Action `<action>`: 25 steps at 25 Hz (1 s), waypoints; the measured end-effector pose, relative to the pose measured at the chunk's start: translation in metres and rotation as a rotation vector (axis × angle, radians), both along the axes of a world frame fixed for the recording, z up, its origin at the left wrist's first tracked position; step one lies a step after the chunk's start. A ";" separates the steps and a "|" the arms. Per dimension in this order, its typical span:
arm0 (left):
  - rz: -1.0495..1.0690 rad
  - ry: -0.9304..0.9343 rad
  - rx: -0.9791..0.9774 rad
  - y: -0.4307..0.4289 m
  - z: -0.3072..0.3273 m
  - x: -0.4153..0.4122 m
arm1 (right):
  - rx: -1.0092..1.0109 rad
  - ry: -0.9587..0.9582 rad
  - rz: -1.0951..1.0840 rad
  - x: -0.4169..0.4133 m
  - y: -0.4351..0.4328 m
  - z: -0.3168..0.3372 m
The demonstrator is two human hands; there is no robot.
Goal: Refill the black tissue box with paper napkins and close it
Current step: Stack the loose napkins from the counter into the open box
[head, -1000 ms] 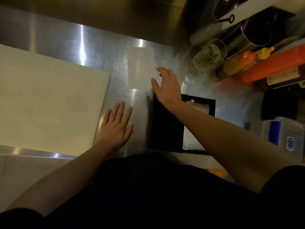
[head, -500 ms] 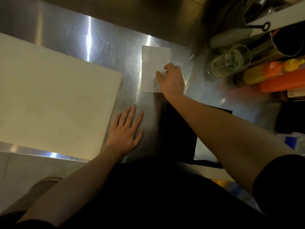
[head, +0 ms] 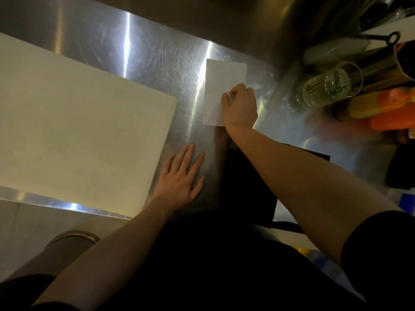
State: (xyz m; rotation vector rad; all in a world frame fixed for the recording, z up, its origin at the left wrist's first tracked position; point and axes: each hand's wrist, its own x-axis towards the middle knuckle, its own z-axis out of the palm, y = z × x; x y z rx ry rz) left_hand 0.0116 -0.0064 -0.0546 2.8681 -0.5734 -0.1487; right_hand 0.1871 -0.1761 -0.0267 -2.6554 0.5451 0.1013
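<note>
A white paper napkin (head: 221, 86) lies flat on the steel counter (head: 157, 61). My right hand (head: 241, 107) rests on its near right corner with the fingers curled, pinching the napkin's edge. The black tissue box (head: 247, 187) stands close to me, mostly hidden under my right forearm; a strip of white shows inside it at its right side. My left hand (head: 182, 176) lies flat on the counter with fingers spread, just left of the box, holding nothing.
A large white cutting board (head: 74, 124) fills the left of the counter. At the right stand a clear glass (head: 332, 85), orange and yellow squeeze bottles (head: 381, 108) and dark pots. A round metal rim (head: 71, 237) shows below the counter edge.
My right hand has moved from above the box onto the napkin, and its fingers have curled on the napkin's edge. My left hand has stayed flat on the counter.
</note>
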 end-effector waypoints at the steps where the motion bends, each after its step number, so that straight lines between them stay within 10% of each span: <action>1: 0.000 0.004 0.000 0.000 0.000 -0.001 | -0.015 0.002 0.007 0.000 0.000 0.001; 25: -0.013 0.185 0.034 -0.003 0.004 0.003 | 0.335 -0.348 -0.162 -0.093 -0.074 0.104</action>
